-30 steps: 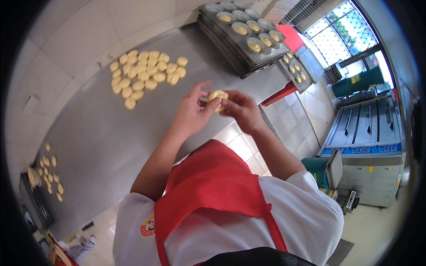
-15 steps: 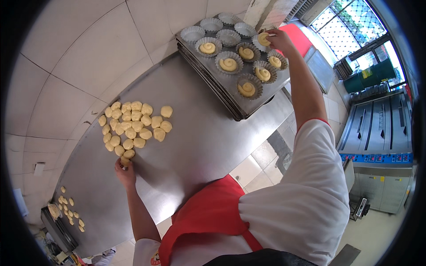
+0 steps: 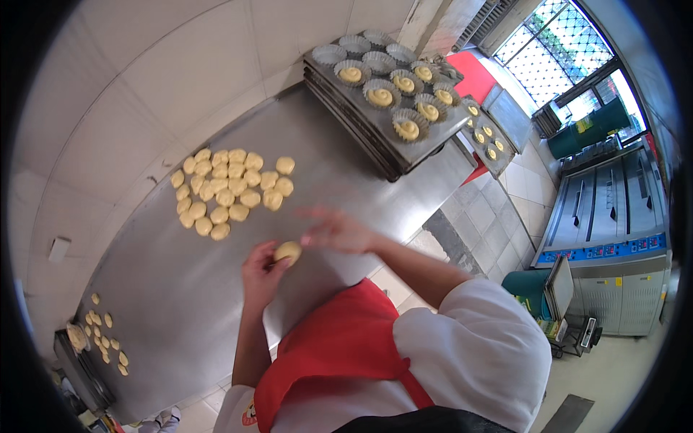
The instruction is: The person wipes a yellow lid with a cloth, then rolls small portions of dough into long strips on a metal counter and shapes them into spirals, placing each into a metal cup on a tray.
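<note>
Over the near middle of the steel table [image 3: 188,303], my left hand [image 3: 261,268] pinches a pale yellow dough ball [image 3: 288,252] between thumb and fingers. Just to its right is my right hand [image 3: 339,232], smeared by motion, its fingers stretched apart with nothing seen in them. Several more dough balls [image 3: 236,170] lie in a cluster farther left on the steel. At the far right end, a stack of dark baking trays [image 3: 361,123] bears fluted metal cups [image 3: 329,54] on top. Coiled dough swirls [image 3: 379,97] sit in several of those cups; the back ones hold none.
Small dough pieces [image 3: 108,343] lie at the table's left end, beside another tray stack [image 3: 79,368]. The tiled wall [image 3: 166,86] borders the far side. Beyond the right end are another tray of swirls [image 3: 498,148] and a deck oven [image 3: 613,202].
My right hand has left the cups, where a swirl now sits, and come back toward the left hand. My left hand has carried a dough ball from the cluster's near edge to the right.
</note>
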### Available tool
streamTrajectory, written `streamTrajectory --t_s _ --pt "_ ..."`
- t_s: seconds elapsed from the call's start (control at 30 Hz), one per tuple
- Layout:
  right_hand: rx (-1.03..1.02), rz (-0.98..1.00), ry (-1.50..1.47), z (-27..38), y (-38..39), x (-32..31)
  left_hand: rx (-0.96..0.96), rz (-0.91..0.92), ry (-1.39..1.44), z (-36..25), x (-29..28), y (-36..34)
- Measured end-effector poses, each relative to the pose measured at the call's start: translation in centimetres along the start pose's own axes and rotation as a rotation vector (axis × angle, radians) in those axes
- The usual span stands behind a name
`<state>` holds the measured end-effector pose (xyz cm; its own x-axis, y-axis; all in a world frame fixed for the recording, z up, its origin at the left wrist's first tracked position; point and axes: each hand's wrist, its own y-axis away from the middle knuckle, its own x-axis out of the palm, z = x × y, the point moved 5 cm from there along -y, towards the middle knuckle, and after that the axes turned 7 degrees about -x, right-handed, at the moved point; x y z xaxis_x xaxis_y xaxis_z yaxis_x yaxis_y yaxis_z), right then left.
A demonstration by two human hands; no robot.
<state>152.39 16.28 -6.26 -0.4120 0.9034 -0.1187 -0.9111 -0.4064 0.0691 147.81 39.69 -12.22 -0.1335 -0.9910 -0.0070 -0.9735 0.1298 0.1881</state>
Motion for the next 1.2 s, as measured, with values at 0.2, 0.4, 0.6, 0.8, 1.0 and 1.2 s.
streamTrajectory --t_s 0.2,0.4,0.6,0.8,1.0,1.2 --pt "0.271 -0.096 0.303 -8.8 8.7 7.9 -0.069 0.154 -0.505 5.2 1.9 6.3" --pt "-0.167 0.074 1.220 -14.8 15.0 16.5 0.324 -0.186 -0.567 9.2 -0.7 13.1" --pt "0.058 -0.249 1.357 -12.7 -5.0 9.0 0.136 -0.295 -0.500 8.7 -5.6 15.4" --pt "-0.014 -0.186 1.317 -15.4 -2.8 10.9 0.182 -0.199 -0.375 7.9 -1.3 14.1" --pt "-0.047 0.016 0.947 -16.0 15.5 16.4 0.218 0.067 -0.591 9.6 10.9 8.6" --pt "0.013 -0.213 1.349 -13.5 -4.5 6.0 0.118 -0.591 -1.021 7.1 3.9 -7.3"
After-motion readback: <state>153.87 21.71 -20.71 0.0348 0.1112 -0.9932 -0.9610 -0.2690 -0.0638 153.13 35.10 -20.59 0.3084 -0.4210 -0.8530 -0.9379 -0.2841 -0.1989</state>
